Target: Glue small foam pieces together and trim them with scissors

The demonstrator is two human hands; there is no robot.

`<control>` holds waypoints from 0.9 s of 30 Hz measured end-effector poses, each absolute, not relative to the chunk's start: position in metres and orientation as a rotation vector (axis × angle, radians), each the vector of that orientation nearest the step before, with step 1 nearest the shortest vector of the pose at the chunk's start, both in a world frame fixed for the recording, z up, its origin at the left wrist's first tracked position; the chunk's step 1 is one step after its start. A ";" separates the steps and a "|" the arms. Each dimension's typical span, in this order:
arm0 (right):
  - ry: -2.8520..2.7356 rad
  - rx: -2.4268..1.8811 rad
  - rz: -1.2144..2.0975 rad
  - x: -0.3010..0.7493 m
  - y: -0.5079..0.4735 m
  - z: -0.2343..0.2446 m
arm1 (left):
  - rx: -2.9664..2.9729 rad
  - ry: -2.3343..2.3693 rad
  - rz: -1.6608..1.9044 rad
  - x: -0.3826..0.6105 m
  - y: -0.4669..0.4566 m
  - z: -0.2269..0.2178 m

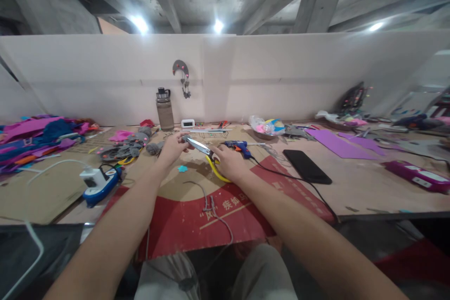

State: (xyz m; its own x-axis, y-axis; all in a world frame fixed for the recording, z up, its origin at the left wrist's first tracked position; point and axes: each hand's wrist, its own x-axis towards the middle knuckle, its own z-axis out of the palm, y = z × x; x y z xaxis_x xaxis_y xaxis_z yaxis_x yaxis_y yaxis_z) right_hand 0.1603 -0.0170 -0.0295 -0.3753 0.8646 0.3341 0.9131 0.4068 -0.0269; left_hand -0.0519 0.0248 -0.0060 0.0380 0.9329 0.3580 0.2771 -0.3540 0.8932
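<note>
My right hand (228, 161) grips a pair of scissors (198, 145) with yellow handles, its blades pointing to the upper left. At the blade tips, my left hand (175, 146) pinches a small grey piece (185, 138) that looks like felt. Below the hands, a grey cord (220, 218) lies loose across a red and brown cardboard sheet (168, 225). A small turquoise flower-shaped piece (182, 168) rests on the cardboard between my forearms. Just beyond my right hand is a blue glue gun (242, 146) with a black cable.
A black phone (307, 166) and purple sheets (342, 144) lie to the right, near a magenta power strip (416, 176). On the left are a blue power strip (101, 187), grey felt pieces (128, 147) and a colourful fabric pile (42, 138). A bottle (165, 112) stands by the partition.
</note>
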 end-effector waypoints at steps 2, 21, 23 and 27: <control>-2.365 -1.531 -0.244 0.160 -0.016 -0.031 | 1.696 1.230 1.334 -0.051 0.024 -0.006; -2.414 -1.553 -0.292 0.156 -0.022 -0.027 | 1.705 1.347 1.331 -0.042 0.017 -0.001; -2.423 -1.558 -0.277 0.156 -0.023 -0.027 | 1.707 1.333 1.334 -0.043 0.018 -0.003; -2.429 -1.559 -0.266 0.155 -0.024 -0.027 | 1.709 1.333 1.328 -0.047 0.023 -0.007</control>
State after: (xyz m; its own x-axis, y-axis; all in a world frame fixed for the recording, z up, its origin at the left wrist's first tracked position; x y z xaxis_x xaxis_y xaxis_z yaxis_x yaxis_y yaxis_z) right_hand 0.1549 -0.0238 -0.0267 -0.4004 0.8663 0.2988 0.9104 0.4131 0.0222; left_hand -0.0467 0.0235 -0.0073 -0.0002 0.9384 0.3455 0.3487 -0.3238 0.8795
